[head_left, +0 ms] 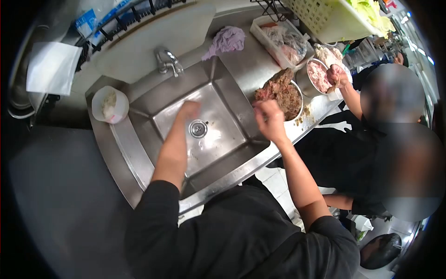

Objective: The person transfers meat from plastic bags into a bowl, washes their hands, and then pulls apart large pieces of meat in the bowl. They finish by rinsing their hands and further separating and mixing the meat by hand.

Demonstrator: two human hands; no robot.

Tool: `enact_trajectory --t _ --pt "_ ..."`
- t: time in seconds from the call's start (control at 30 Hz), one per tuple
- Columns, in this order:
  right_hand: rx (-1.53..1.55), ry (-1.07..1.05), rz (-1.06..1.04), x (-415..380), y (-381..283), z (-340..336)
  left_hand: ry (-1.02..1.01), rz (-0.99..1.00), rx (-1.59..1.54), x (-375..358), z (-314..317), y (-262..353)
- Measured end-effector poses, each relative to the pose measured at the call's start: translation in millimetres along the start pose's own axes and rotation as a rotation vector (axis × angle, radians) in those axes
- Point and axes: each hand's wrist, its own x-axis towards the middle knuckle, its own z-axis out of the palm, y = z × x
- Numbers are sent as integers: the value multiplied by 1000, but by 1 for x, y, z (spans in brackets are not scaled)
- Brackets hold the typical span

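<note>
My left hand [189, 110] is over the basin of a steel sink [223, 149], just above the drain strainer [198, 129]. Motion smears its fingers. At the sink's right edge is my right hand [272, 116], its fingers loosely bent and apart with nothing visible between them. Right beside it, a round metal bowl [301, 100] is heaped with brown and pinkish ground meat [281, 95], and my hand overlaps the near side of the heap. Crumbs of meat [304, 116] lie on the counter next to the bowl.
A faucet [168, 63] rises behind the sink. On its left ledge sits a white tub [110, 104]; a purple cloth [227, 41] lies behind. Farther right are a plastic bin [283, 44] with bagged meat and a metal pot [316, 76], where a co-worker's hand [338, 76] holds meat.
</note>
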Motion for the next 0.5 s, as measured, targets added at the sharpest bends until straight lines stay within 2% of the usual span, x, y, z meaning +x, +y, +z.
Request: enact_trajectory --t 0.07,0.1,0.17,0.2,0.23,0.27,0.3,0.33,0.37,0.4,0.43,0.47,0.5 --pt "143 -100 91 3 -2 35 200 -66 180 49 26 -44" --pt "214 -125 116 8 -2 55 209 -47 183 49 25 -27" --pt "268 -172 154 24 -4 89 -8 204 -756 21 26 26" --pt "453 -232 363 38 -10 108 58 189 -560 -6 20 70" --pt "636 -282 574 55 -16 128 37 194 -547 -3 18 74" --pt "656 -224 422 71 -18 150 30 262 -556 7 8 70" --pt "1017 -255 479 95 -41 149 9 332 -564 21 -2 66" --pt "1158 -185 534 107 -26 191 -97 381 -767 31 -16 51" --pt "1400 -154 778 128 -36 210 -138 345 -834 38 -24 42" --pt "1426 -121 904 151 -48 224 -172 301 -900 44 -21 42" --pt "1420 -43 966 169 -58 239 -222 298 -878 49 4 70" --pt "1326 7 1017 186 -63 257 -240 294 -872 42 -15 62" --pt "1229 -52 986 197 -63 270 -249 291 -864 26 -3 52"
